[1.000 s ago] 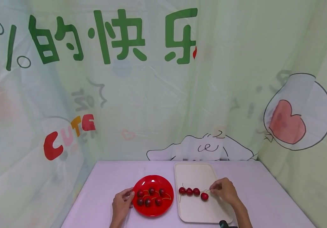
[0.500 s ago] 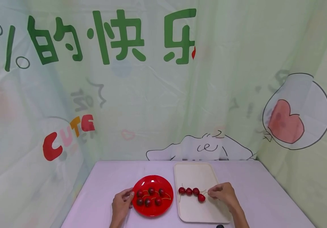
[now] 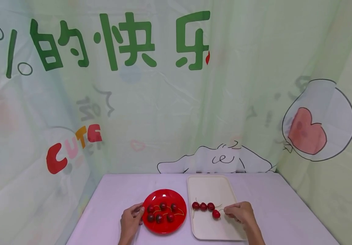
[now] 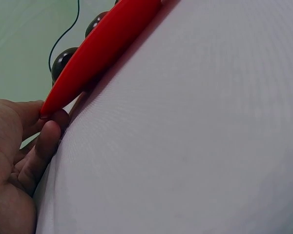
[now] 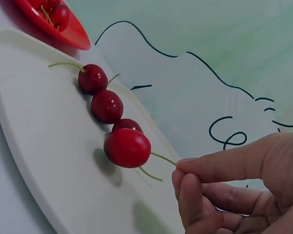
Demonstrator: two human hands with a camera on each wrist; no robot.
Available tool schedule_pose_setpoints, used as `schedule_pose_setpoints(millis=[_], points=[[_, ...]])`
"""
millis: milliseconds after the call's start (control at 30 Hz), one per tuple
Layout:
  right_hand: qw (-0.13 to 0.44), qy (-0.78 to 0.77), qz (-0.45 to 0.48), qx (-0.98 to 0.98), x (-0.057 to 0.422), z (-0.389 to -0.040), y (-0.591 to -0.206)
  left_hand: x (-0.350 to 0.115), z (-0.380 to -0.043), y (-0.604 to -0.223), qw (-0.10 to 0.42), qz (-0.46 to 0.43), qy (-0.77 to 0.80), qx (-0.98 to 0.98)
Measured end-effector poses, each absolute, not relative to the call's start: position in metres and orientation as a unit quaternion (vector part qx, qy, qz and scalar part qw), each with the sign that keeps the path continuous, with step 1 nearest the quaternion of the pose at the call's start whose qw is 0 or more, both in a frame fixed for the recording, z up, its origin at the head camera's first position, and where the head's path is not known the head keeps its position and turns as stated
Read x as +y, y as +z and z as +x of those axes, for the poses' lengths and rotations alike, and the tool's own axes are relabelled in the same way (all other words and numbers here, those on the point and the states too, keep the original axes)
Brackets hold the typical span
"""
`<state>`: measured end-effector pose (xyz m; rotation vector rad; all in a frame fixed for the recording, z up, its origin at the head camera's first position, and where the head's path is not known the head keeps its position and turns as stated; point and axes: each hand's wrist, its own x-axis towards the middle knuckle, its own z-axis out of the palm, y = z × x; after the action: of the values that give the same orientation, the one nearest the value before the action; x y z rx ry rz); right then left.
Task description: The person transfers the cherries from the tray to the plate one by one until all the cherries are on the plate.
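Note:
My right hand [image 3: 241, 211] pinches the thin green stem of a red cherry [image 5: 127, 148] between thumb and fingertips. That cherry hangs just over the cream tray [image 3: 208, 229], its shadow apart from it in the right wrist view. Behind it, three more cherries [image 3: 203, 206] lie in a row on the tray. To the left is a round red plate [image 3: 163, 228] with several dark red stemmed cherries [image 3: 159, 217]. My left hand [image 3: 130, 221] holds the plate's left rim, thumb above and fingers partly below. In the left wrist view the plate [image 4: 95, 61] hides some fingertips.
Both plate and tray stand on a table with a pale lilac cloth [image 3: 117, 190]. A printed pale green curtain [image 3: 163, 102] rises behind the table and along both sides.
My right hand has moved left and slightly toward the near side, carrying the cherry by its stem closer to the row. The left hand and the plate stay where they were.

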<state>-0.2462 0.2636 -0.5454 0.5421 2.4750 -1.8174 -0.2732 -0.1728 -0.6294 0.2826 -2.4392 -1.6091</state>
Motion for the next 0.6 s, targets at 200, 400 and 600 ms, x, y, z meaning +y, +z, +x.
schedule_pose_setpoints(millis=[200, 400, 600], points=[[0.015, -0.603, 0.179, 0.777, 0.2596, -0.2458, -0.5478, -0.1734, -0.2746, -0.6327, 0.105, 0.097, -0.542, -0.828], [0.028, -0.625, 0.172, 0.761, 0.2572, -0.2450, -0.5514, -0.1729, -0.2765, -0.6336, 0.102, 0.101, -0.538, -0.831], [0.034, -0.635, 0.160, 0.755, 0.2536, -0.2430, -0.5506, -0.1726, -0.2763, -0.6328, 0.101, 0.103, -0.538, -0.830]])
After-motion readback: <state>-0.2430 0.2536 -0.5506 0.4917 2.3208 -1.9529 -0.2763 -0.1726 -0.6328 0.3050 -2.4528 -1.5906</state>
